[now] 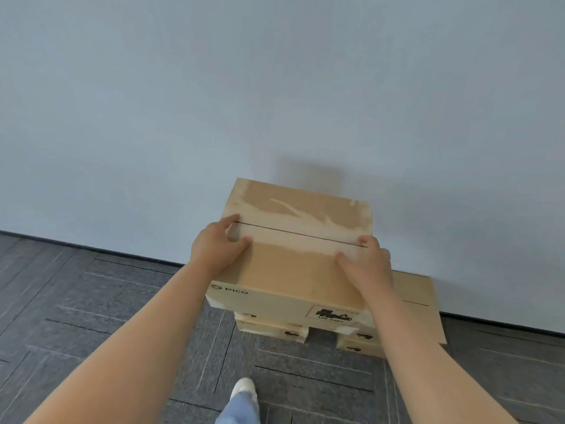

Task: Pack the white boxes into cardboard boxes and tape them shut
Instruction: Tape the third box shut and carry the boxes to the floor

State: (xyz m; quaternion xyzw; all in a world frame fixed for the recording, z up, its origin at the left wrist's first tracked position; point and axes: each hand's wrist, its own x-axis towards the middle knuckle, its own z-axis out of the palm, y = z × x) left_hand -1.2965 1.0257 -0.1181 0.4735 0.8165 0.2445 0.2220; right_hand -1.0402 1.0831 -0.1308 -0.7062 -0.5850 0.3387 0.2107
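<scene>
The left hand [218,247] and right hand [368,266] clasp the taped cardboard box [290,270] by its side edges (thumbs on top), above a stack of boxes [270,328].

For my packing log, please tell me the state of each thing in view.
top box: flaps shut, seam taped
left hand: grips top box's left end
right hand: grips its right end
lower boxes: stacked beneath, tops hidden
side box: flaps shut, lower, at right
</scene>
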